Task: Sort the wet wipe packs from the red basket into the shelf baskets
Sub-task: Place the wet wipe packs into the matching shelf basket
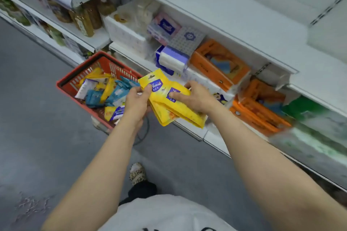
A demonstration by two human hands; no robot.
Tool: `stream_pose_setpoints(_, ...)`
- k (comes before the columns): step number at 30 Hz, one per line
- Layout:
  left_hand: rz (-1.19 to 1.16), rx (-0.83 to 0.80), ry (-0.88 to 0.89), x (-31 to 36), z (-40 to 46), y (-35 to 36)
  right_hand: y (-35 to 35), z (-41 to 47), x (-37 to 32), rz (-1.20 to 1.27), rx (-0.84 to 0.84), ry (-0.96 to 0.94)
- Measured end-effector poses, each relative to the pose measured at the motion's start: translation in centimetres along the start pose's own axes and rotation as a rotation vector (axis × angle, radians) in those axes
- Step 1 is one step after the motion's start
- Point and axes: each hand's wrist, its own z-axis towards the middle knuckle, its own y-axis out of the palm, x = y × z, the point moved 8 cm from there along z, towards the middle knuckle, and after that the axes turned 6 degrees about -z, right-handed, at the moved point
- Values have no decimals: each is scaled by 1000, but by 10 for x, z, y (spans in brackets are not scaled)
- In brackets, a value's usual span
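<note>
Both hands hold a fanned stack of yellow wet wipe packs [170, 99] in front of the shelving. The left hand [138, 102] grips the stack's left edge, thumb curled over the purple label of the top pack. The right hand [195, 96] lies over the right side of the stack, thumb pressed onto a pack's face and fingers wrapped behind it.

Just left of the hands, the red basket [78, 75] sits low against the shelf unit, still holding a loose jumble of yellow, teal and white-purple packs. Behind the hands, the white shelf [206, 24] carries a white shelf basket [122, 33] with pale packs, then pink and purple tissue packs [169, 43], then orange packs [219, 63] standing in rows, with green packs [309, 112] blurred at far right. An upper shelf runs above them. To the far left, another bay holds bottles [86, 18] of amber liquid.

The floor [37, 118] is grey and smooth, scuffed at lower left. A leopard-print shoe [138, 173] and a white garment show at the bottom.
</note>
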Motion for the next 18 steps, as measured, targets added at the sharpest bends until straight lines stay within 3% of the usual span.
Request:
stream_pose_setpoints(5,-56,-90,125,-19,-74,119,-71,-92,109,228,29,98)
stream_pose_setpoints(8,-54,-188,151,-33,-122,188,-112,-154,174,541,23,128)
stream_pose_setpoints(18,-75,-466,229,-18,-232,388,-248,-274,326,954,372,-13)
